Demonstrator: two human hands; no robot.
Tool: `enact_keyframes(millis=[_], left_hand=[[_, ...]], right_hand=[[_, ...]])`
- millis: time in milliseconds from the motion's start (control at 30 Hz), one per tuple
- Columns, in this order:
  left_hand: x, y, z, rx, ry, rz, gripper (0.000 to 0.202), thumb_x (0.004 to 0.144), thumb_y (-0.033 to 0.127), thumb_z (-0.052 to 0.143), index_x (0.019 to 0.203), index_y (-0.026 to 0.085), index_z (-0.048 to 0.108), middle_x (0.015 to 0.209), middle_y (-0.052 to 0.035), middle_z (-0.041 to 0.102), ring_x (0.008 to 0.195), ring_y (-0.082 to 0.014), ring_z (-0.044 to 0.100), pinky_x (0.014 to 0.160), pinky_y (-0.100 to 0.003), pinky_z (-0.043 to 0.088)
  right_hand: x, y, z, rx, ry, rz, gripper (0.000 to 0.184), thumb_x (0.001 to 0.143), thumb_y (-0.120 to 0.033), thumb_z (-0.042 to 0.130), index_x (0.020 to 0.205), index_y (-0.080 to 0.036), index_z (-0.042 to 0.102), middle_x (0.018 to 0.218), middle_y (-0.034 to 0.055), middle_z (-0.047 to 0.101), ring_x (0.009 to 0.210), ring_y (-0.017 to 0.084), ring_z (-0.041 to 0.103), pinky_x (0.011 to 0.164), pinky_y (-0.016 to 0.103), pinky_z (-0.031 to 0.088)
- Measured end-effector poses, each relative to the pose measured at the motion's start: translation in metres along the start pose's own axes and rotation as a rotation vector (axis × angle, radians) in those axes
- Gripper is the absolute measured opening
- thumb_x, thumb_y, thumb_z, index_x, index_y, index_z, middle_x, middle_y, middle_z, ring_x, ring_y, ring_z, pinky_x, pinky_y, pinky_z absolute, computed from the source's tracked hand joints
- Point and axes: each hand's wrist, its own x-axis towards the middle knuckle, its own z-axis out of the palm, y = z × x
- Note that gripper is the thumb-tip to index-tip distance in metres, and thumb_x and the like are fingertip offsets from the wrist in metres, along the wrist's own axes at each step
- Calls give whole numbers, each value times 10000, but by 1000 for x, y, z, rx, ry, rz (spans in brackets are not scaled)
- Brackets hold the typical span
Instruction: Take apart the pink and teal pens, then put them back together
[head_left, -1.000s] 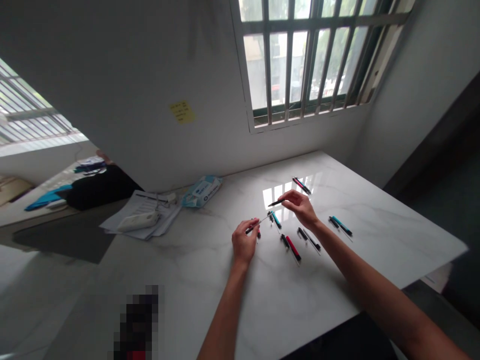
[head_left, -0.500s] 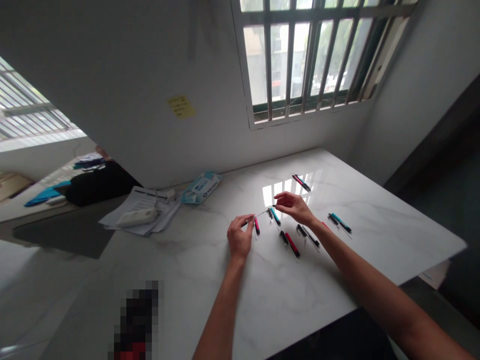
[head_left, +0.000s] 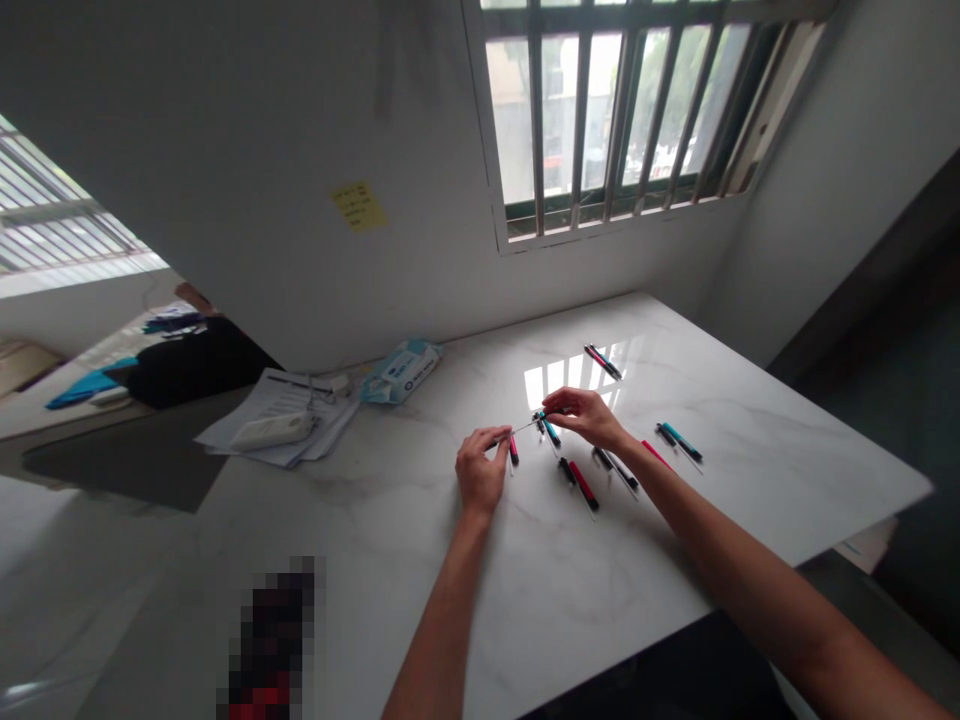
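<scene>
My left hand (head_left: 481,468) is closed in a pinch on a thin pale pen refill (head_left: 523,427), which points right; a dark end shows by the fingers. My right hand (head_left: 581,412) pinches a small black pen part (head_left: 550,412) at the refill's far end. Whether the two are joined is too small to tell. Beneath and around the hands lie a pink pen barrel (head_left: 514,449), a teal barrel (head_left: 551,430), a red barrel (head_left: 583,485) with a black part (head_left: 567,471) beside it, and a grey barrel (head_left: 622,471).
Two pens (head_left: 603,361) lie together near the window reflection. Further right are a teal barrel (head_left: 682,441) and black part (head_left: 665,434). A wipes packet (head_left: 403,372) and papers (head_left: 262,410) under a white device (head_left: 274,431) sit at the left, all on the marbled table (head_left: 360,540).
My right hand has moved slightly left, bringing the black pen part to the refill's end. The left hand has stayed almost still.
</scene>
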Motion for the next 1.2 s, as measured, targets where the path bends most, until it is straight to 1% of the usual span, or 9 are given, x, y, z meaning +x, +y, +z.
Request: enact_keyframes(millis=[167, 367, 533, 667, 733, 867, 1000, 1133, 1200], left_hand=[[-1, 3, 2, 24, -31, 32, 166, 906, 187, 723, 1004, 292, 807, 1019, -23, 788, 969, -217, 715, 896, -373, 596], [-5, 9, 6, 25, -106, 29, 185, 893, 160, 731, 1008, 286, 801, 1017, -28, 784, 980, -217, 715, 896, -366, 591], [-5, 11, 6, 22, -119, 30, 198, 886, 138, 735, 1002, 286, 796, 1009, -18, 783, 956, -207, 716, 893, -356, 583], [-5, 12, 5, 52, -123, 57, 186, 887, 145, 736, 988, 290, 796, 993, -17, 785, 946, -210, 715, 901, -364, 576], [-4, 13, 5, 50, -125, 56, 183, 888, 149, 736, 990, 289, 796, 994, -17, 786, 948, -210, 717, 898, -363, 580], [-5, 11, 5, 23, -113, 26, 186, 899, 159, 721, 1012, 285, 799, 1011, -29, 783, 972, -212, 726, 897, -361, 595], [-5, 9, 5, 14, -99, 24, 172, 899, 173, 717, 1003, 280, 803, 1013, -43, 781, 979, -220, 735, 900, -372, 609], [-4, 7, 6, 7, -87, 29, 172, 899, 180, 716, 1004, 283, 806, 1007, -45, 781, 971, -223, 738, 890, -380, 621], [-4, 6, 6, 4, -80, 31, 171, 898, 183, 718, 1003, 284, 806, 1004, -45, 781, 966, -222, 739, 884, -383, 625]], right_hand=[[-4, -7, 6, -36, -66, -32, 241, 838, -337, 775, 1041, -207, 770, 1007, 61, 790, 941, 214, 753, 898, 381, 618], [-7, -2, 14, -30, -131, -50, 226, 843, -314, 765, 1036, -196, 764, 983, 50, 780, 904, 203, 750, 880, 366, 624], [-8, 0, 16, -101, -136, -59, 220, 864, -357, 771, 1016, -198, 766, 970, 59, 793, 872, 201, 751, 815, 332, 616], [-8, -1, 14, -158, -152, 16, 256, 922, -423, 727, 1046, -200, 754, 865, 54, 792, 716, 180, 735, 692, 304, 593], [-8, -4, 10, -175, -177, 27, 287, 929, -436, 719, 1093, -202, 744, 880, 57, 792, 725, 179, 734, 693, 302, 590], [-7, -12, 1, -213, -233, -15, 311, 867, -331, 760, 1152, -212, 724, 1082, 74, 778, 851, 174, 730, 768, 296, 592], [-6, -9, -4, -209, -208, -21, 180, 862, -256, 700, 1023, -187, 741, 937, 51, 767, 746, 151, 697, 730, 285, 576], [-5, -3, -1, -204, -185, -28, 205, 881, -333, 721, 1024, -192, 768, 940, 53, 782, 781, 164, 706, 764, 292, 571], [-5, -4, -1, -243, -189, -10, 229, 907, -391, 716, 1000, -191, 780, 912, 52, 787, 769, 164, 703, 740, 276, 552]])
